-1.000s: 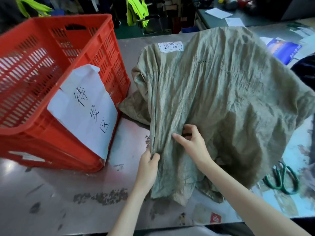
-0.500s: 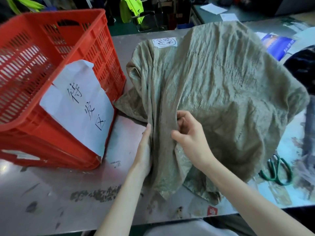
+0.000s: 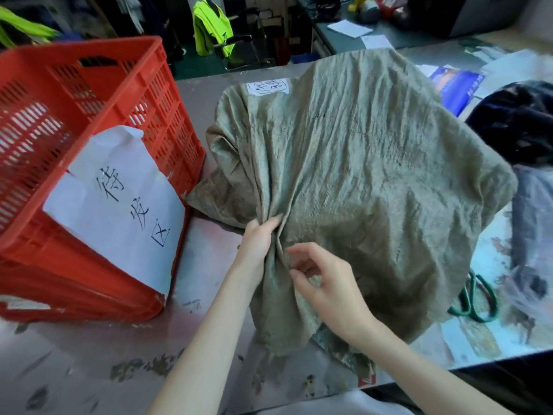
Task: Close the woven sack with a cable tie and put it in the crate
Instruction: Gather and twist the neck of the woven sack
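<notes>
I see the sack (image 3: 359,181) lying bulky on the metal table (image 3: 89,363), just right of the crate (image 3: 89,121), its loose mouth pointing toward me at the table's near edge. I judge this to be the gathering step: the neck is being bunched so a tie can go round it. My left hand (image 3: 260,238) clamps a fold of cloth on the sack's near left side, fingers pressed together on it. My right hand (image 3: 323,283) sits just beside it, fingers curled and half spread over the pleats, pinching nothing that I can make out. I see no cable tie anywhere, so next I'd need the neck held one-handed while one is found. Green scissors (image 3: 475,301) lie right of the sack, partly under its edge. A paper sign (image 3: 119,205) hangs on the crate's near wall; the crate's opening looks clear.
</notes>
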`<move>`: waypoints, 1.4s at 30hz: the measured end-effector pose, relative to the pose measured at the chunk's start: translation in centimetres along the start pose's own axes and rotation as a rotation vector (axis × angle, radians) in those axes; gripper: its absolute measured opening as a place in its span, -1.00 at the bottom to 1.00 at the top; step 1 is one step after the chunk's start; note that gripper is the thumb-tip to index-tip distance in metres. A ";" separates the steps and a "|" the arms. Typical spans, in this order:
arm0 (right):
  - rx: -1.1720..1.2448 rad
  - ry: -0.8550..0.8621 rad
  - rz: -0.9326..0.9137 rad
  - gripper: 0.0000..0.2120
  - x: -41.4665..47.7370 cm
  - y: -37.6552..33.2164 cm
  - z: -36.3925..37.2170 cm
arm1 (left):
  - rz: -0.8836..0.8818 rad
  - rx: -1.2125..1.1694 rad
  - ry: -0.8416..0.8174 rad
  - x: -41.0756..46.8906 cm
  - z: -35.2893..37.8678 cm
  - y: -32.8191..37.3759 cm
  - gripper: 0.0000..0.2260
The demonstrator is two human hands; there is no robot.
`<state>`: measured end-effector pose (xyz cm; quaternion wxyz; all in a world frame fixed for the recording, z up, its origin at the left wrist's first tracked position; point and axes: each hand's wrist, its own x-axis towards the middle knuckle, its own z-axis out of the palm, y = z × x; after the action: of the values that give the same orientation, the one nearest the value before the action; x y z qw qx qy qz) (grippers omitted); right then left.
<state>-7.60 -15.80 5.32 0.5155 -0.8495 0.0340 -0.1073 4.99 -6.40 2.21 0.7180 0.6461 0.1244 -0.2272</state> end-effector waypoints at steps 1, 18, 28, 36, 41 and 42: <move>-0.027 0.066 -0.045 -0.75 -0.1 -0.2 -0.7 | 0.012 0.028 0.017 0.0 0.0 -0.1 -0.64; 0.267 0.146 0.243 -0.06 7.8 6.1 -5.3 | -0.004 0.128 -0.283 -6.5 -0.2 -2.2 -0.84; 0.186 -0.034 0.225 -0.26 11.6 5.8 -7.8 | -0.074 0.061 -0.211 -7.6 2.6 -2.1 -0.84; 0.058 -0.610 0.178 0.12 2.4 2.7 -5.5 | 0.155 0.064 0.116 -4.6 2.2 3.0 -0.68; -0.037 -0.132 0.025 -0.55 3.6 1.8 -3.7 | 0.244 0.050 0.025 -4.0 3.3 7.0 -0.64; -0.042 -0.096 -0.006 -0.69 4.1 1.2 -4.3 | 0.252 0.039 0.000 -4.2 3.3 7.9 -0.66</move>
<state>-4.47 -20.77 6.76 0.4984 -0.8643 0.0089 -0.0674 4.85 -8.47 11.50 0.7280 0.6706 0.0376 -0.1374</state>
